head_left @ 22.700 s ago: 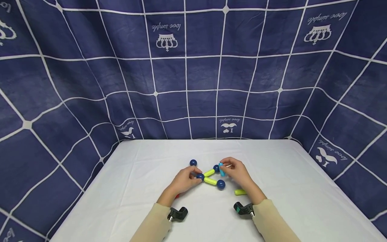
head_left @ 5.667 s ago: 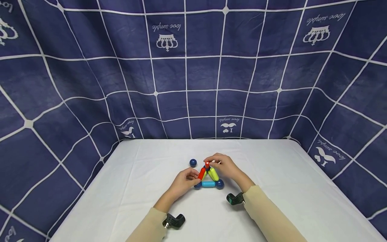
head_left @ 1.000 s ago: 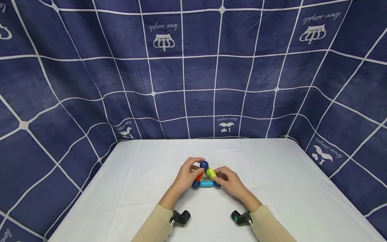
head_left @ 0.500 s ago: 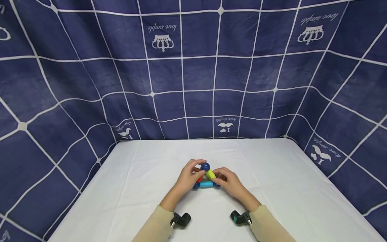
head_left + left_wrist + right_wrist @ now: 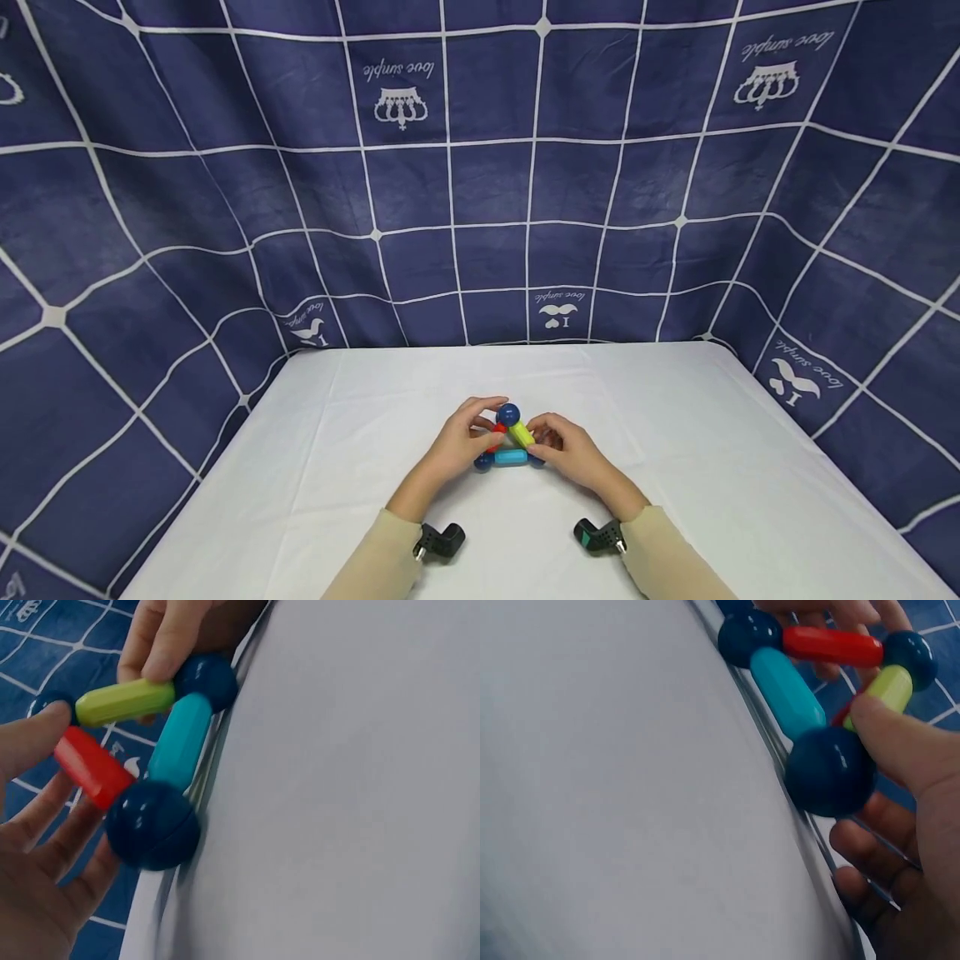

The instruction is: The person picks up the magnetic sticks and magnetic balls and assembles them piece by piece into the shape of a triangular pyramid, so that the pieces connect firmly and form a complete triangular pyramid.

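A toy frame of dark blue balls and coloured rods stands on the table between the hands. Its top ball (image 5: 508, 415) joins a red rod (image 5: 94, 769) on the left and a yellow-green rod (image 5: 521, 434) on the right. A light blue rod (image 5: 511, 457) lies along the front, between a left ball (image 5: 154, 825) and a right ball (image 5: 830, 772). My left hand (image 5: 456, 442) holds the top corner, thumb where red rod meets ball. With thumb and fingers, my right hand (image 5: 573, 450) pinches the yellow-green rod. The frame's back is mostly hidden.
The white table (image 5: 360, 433) extends around the frame. A navy checked curtain (image 5: 491, 183) surrounds its back and sides. Each wrist wears a black camera mount, left mount (image 5: 442, 542) and right mount (image 5: 597, 536), just above the tabletop.
Since 5.7 s ago, the loose ball behind has gone from its place; a ball tops the frame. The right hand has moved down to the yellow-green rod. Lately, the left thumb has dropped slightly.
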Available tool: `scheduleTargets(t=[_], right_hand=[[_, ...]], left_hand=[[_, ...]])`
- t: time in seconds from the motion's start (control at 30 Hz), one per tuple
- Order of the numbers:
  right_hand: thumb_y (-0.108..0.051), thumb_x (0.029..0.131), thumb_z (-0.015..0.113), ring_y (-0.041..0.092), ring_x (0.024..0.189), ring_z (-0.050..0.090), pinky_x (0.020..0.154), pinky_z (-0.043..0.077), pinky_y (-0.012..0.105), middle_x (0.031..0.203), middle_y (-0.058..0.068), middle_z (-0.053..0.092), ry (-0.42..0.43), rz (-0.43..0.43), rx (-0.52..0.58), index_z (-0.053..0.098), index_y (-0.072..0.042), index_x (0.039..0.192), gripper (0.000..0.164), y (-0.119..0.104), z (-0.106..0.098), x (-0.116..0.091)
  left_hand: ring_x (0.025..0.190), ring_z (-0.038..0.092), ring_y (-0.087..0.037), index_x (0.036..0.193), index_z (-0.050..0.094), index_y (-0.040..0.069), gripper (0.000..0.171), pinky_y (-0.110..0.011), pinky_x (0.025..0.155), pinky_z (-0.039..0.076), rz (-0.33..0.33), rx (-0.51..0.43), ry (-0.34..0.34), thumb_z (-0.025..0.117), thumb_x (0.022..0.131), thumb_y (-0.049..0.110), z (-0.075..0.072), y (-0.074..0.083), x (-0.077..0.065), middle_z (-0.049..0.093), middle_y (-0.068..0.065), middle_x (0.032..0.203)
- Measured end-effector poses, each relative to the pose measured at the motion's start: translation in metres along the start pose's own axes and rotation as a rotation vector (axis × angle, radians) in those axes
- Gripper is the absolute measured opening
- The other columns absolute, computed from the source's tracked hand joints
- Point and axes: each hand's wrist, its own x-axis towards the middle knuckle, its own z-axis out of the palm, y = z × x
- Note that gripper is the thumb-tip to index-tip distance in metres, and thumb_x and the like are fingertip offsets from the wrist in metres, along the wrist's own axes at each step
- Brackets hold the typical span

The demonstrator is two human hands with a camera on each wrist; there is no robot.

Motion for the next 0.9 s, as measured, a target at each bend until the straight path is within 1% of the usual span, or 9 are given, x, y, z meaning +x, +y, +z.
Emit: scheduleTargets(t=[0.1, 0.23, 0.3, 0.37, 0.43, 0.5, 0.63, 0.73, 0.9], right_hand=[[-0.024, 0.087, 0.078, 0.008, 0.078, 0.053, 0.068, 0.046, 0.021, 0.098, 0.001, 0.064, -0.058, 0.042, 0.041, 0.061, -0.019, 0.112, 0.031, 0.0, -0.005, 0.0], [-0.022, 0.083, 0.082, 0.014, 0.081, 0.054, 0.071, 0.045, 0.02, 0.094, 0.001, 0.061, -0.116, 0.055, 0.063, 0.058, -0.017, 0.107, 0.034, 0.0, -0.01, 0.0], [-0.02, 0.082, 0.083, 0.018, 0.083, 0.056, 0.073, 0.045, 0.021, 0.092, 0.001, 0.06, -0.132, 0.045, 0.067, 0.057, -0.015, 0.104, 0.034, 0.0, -0.012, 0.0], [-0.018, 0.081, 0.083, 0.02, 0.084, 0.057, 0.074, 0.045, 0.021, 0.091, 0.0, 0.06, -0.142, 0.033, 0.068, 0.057, -0.014, 0.102, 0.033, 0.0, -0.014, -0.001], [-0.018, 0.082, 0.082, 0.02, 0.085, 0.058, 0.074, 0.046, 0.021, 0.091, 0.0, 0.061, -0.144, 0.025, 0.073, 0.058, -0.013, 0.101, 0.031, 0.002, -0.014, -0.001], [-0.018, 0.082, 0.082, 0.016, 0.084, 0.058, 0.075, 0.047, 0.021, 0.091, 0.0, 0.061, -0.142, 0.02, 0.075, 0.059, -0.013, 0.101, 0.03, 0.003, -0.014, -0.001], [-0.018, 0.084, 0.081, 0.01, 0.082, 0.055, 0.073, 0.047, 0.021, 0.09, 0.001, 0.061, -0.11, 0.015, 0.07, 0.059, -0.014, 0.101, 0.028, 0.006, -0.013, -0.002], [-0.017, 0.084, 0.08, 0.008, 0.078, 0.054, 0.07, 0.047, 0.02, 0.089, 0.002, 0.061, -0.069, 0.019, 0.064, 0.059, -0.015, 0.102, 0.027, 0.007, -0.01, -0.001], [-0.016, 0.085, 0.08, 0.006, 0.074, 0.053, 0.066, 0.047, 0.02, 0.09, 0.005, 0.062, 0.011, 0.025, 0.044, 0.061, -0.013, 0.103, 0.026, 0.006, -0.006, 0.001]], left_hand=[[0.103, 0.064, -0.025, 0.135, 0.056, 0.018, 0.057, -0.037, 0.088, 0.057, -0.008, 0.029, -0.05, 0.079, 0.084, 0.009, -0.01, -0.006, -0.002, 0.056, -0.013, 0.125], [0.1, 0.062, -0.023, 0.12, 0.057, 0.011, 0.048, -0.034, 0.086, 0.055, -0.047, 0.062, -0.123, 0.083, 0.079, 0.008, -0.024, -0.014, -0.005, 0.058, -0.013, 0.114], [0.098, 0.061, -0.022, 0.112, 0.058, 0.009, 0.043, -0.031, 0.087, 0.054, -0.067, 0.07, -0.163, 0.084, 0.078, 0.006, -0.029, -0.017, -0.007, 0.061, -0.011, 0.108], [0.096, 0.061, -0.021, 0.106, 0.06, 0.008, 0.038, -0.03, 0.086, 0.053, -0.068, 0.091, -0.199, 0.084, 0.077, 0.006, -0.032, -0.019, -0.008, 0.064, -0.009, 0.103], [0.094, 0.062, -0.019, 0.102, 0.063, 0.008, 0.032, -0.027, 0.086, 0.052, -0.068, 0.118, -0.226, 0.084, 0.078, 0.007, -0.034, -0.022, -0.008, 0.066, -0.006, 0.098], [0.093, 0.062, -0.017, 0.099, 0.065, 0.01, 0.027, -0.025, 0.085, 0.051, -0.065, 0.137, -0.238, 0.083, 0.079, 0.009, -0.034, -0.023, -0.008, 0.067, -0.002, 0.096], [0.086, 0.06, -0.012, 0.097, 0.068, 0.012, 0.021, -0.022, 0.079, 0.05, -0.064, 0.162, -0.22, 0.082, 0.082, 0.011, -0.032, -0.025, -0.008, 0.067, 0.001, 0.093], [0.082, 0.059, -0.011, 0.098, 0.067, 0.012, 0.019, -0.021, 0.075, 0.049, -0.073, 0.167, -0.18, 0.08, 0.083, 0.011, -0.03, -0.025, -0.007, 0.067, 0.0, 0.092], [0.081, 0.06, -0.011, 0.099, 0.067, 0.014, 0.019, -0.022, 0.074, 0.049, -0.095, 0.19, -0.108, 0.079, 0.084, 0.011, -0.026, -0.025, -0.006, 0.067, -0.001, 0.095]])
